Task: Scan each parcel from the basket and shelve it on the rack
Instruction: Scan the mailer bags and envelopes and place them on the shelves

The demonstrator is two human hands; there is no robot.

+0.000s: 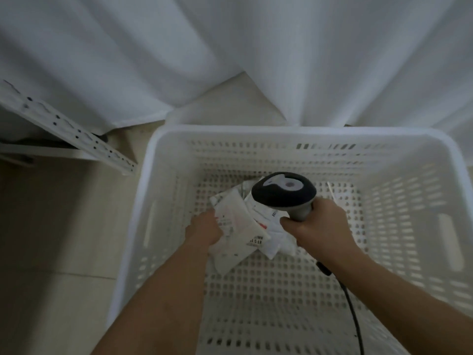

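A white perforated basket (pixel 153 175) stands on the floor below me. A few white parcel bags lie in a small pile on its bottom. My left hand (pixel 204 228) reaches in and grips the left edge of the top parcel (pixel 238 226), a flat white bag with printed labels. My right hand (pixel 320 226) holds the grey handle of a barcode scanner (pixel 282 192), whose dark head sits right over the pile. The scanner's black cable (pixel 350 303) trails toward the lower right. More white parcels (pixel 273 242) lie under the top one.
The white metal rack (pixel 76 135), with a slotted post and a shelf edge, stands at the left. White curtain fabric (pixel 230 47) hangs behind the basket and touches the pale tiled floor (pixel 51 226).
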